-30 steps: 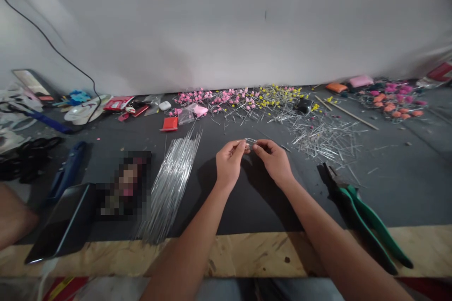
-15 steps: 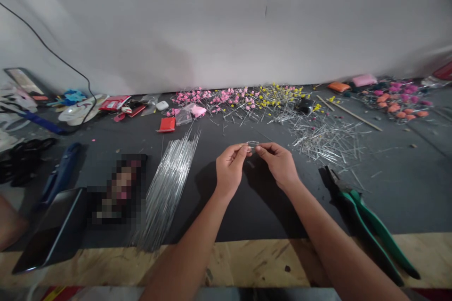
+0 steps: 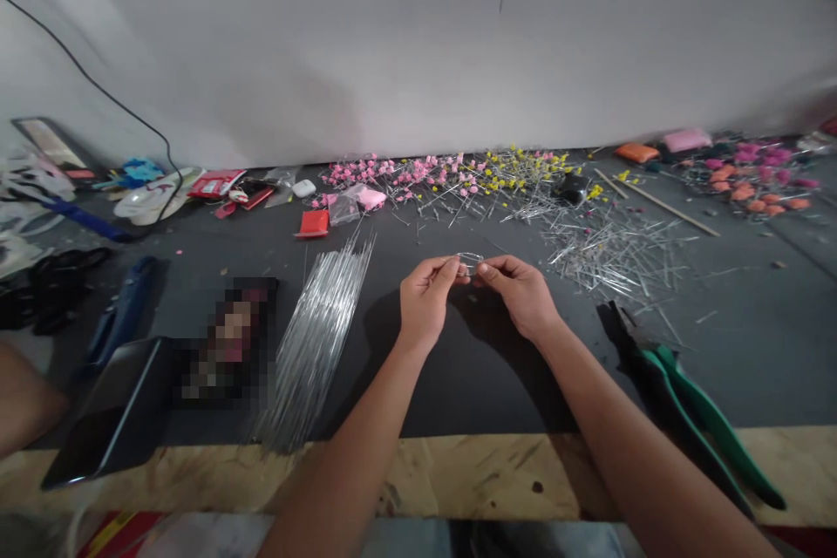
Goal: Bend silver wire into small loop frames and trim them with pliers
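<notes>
A short loop of thin silvery wire (image 3: 469, 258) is held between my two hands above the dark table top. My left hand (image 3: 426, 296) pinches its left side between thumb and fingers. On the other side, my right hand (image 3: 515, 289) pinches the right end. The fingertips partly hide the wire's shape. To the left of my hands lies a bundle of straight silvery wires (image 3: 320, 331). A loose heap of short wire pieces (image 3: 615, 257) is spread to the right. Green-handled pliers (image 3: 680, 401) rest beside my right forearm.
Wires with pink tips (image 3: 405, 174) and yellow tips (image 3: 523, 170) lie along the wall. Orange and magenta pieces (image 3: 745, 183) sit at the far right. At left are a phone (image 3: 108, 410), a blue-handled tool (image 3: 121, 314), a black cable (image 3: 98, 87) and another person's arm (image 3: 26, 401).
The view has shifted slightly. My hands stay together on the wire, with the right fingers moved a little in their pinch. The other person's arm at left reaches slightly further into view.
</notes>
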### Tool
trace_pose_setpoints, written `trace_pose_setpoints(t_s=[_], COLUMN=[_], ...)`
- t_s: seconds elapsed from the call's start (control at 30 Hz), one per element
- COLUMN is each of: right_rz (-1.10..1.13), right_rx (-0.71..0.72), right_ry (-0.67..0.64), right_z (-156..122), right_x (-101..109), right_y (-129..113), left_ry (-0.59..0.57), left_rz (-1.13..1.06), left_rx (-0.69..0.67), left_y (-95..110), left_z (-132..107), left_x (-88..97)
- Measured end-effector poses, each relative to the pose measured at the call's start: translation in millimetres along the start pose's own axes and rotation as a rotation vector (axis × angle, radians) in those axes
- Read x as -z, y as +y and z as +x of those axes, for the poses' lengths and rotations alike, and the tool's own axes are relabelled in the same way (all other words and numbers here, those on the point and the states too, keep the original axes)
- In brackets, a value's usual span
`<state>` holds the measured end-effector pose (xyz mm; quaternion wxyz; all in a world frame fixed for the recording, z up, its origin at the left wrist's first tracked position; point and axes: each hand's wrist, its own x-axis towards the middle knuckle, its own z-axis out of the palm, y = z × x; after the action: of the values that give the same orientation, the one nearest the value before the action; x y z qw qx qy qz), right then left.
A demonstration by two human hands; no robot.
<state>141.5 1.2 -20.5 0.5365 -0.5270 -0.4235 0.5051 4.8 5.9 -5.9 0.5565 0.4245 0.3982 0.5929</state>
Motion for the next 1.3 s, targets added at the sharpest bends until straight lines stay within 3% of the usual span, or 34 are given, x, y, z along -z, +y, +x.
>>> trace_pose_setpoints(t_s=[0.57, 0.93, 1.3], right_rz=[0.049, 0.014, 0.068], right_rx=[0.006, 0.009, -0.052], right_ry=[-0.118, -0.096, -0.128], right_z=[-1.6, -2.0, 3.2], right_x=[-2.8, -5.2, -0.4], right_y=[-3.8, -4.8, -9.7], left_ry=[0.043, 0.096, 0.030], left_rz=[-0.119, -0.140, -0.153], left_rx=[0.130, 0.172, 0.205], left_y=[1.8, 0.2, 4.6], left_z=[2.5, 5.6, 9.1], left_x=[1.7, 0.2, 3.8])
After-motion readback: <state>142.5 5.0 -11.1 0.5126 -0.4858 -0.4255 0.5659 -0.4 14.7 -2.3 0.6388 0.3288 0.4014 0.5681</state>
